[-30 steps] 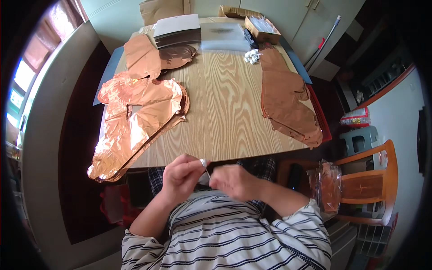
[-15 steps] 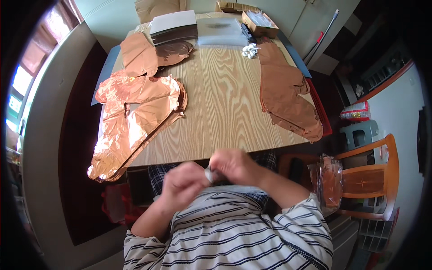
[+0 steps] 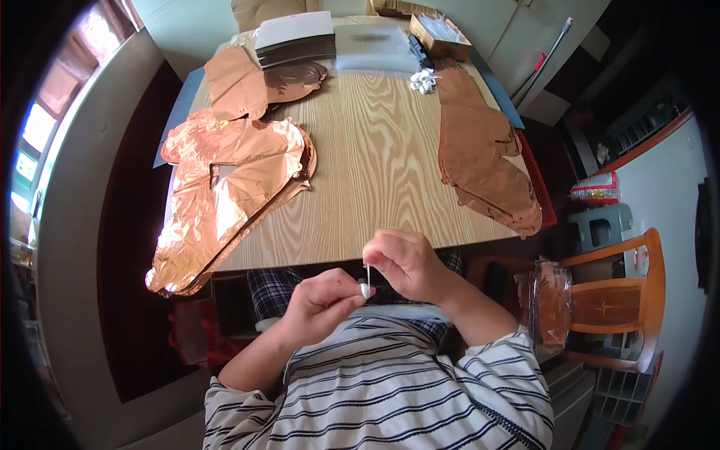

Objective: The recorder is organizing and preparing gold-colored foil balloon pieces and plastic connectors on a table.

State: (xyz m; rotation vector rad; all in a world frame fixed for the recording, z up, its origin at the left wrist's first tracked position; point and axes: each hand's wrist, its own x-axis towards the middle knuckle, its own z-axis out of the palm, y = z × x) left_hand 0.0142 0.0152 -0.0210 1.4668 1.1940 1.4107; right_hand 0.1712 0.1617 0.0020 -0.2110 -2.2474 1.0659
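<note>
Above my lap, just off the table's near edge, my left hand (image 3: 321,306) pinches a small white roll of ribbon or cord (image 3: 365,290) between thumb and fingers. My right hand (image 3: 409,264) is closed a little higher and to the right. From its fingertips a thin white strand (image 3: 369,275) runs taut down to the roll. Several similar white rolls (image 3: 423,81) lie in a cluster at the far right of the wood-grain table (image 3: 360,165).
Shiny copper foil balloons (image 3: 225,187), flat, are piled at the table's left, and matte copper ones (image 3: 476,154) at its right. A stack of card sheets (image 3: 296,39), clear plastic sheets (image 3: 371,49) and a cardboard box (image 3: 442,36) stand at the back. A wooden chair (image 3: 611,296) is on my right.
My right hand has moved up and away from the left, drawing a white strand out straight from the roll. My left hand still grips the roll, now slightly farther right.
</note>
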